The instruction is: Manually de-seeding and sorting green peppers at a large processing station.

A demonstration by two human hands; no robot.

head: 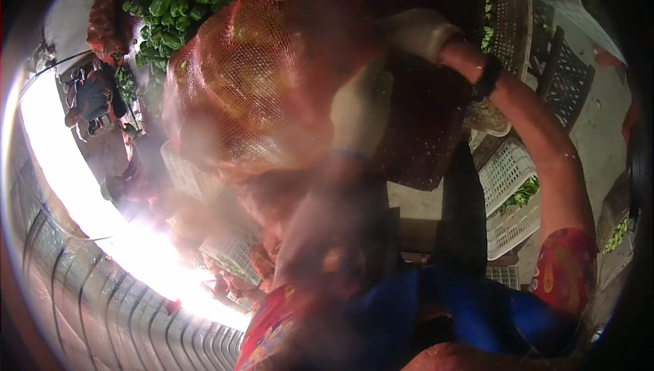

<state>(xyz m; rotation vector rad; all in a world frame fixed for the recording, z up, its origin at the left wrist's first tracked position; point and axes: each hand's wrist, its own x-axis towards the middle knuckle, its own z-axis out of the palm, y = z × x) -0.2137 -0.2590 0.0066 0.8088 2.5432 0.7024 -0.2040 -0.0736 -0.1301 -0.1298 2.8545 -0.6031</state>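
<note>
A large red mesh sack (245, 75) filled with peppers, their green and yellowish skins showing through the net, takes up the upper middle of the view. My left hand (360, 108), in a pale glove, lies against the sack's right side; its fingers are blurred. Higher up, my right hand (421, 31), also in a pale glove with a dark band on the wrist, reaches to the sack's blurred upper right part. Whether either hand grips the net cannot be made out. A dark red sheet or surface (419, 126) lies under and beside the hands.
Green bell peppers (173, 8) are heaped at the upper left, beside another filled red sack (104, 26). Plastic crates (506, 174) stand on the right, some holding greens. A person (94, 95) is at the far left; bright light glares at the lower left.
</note>
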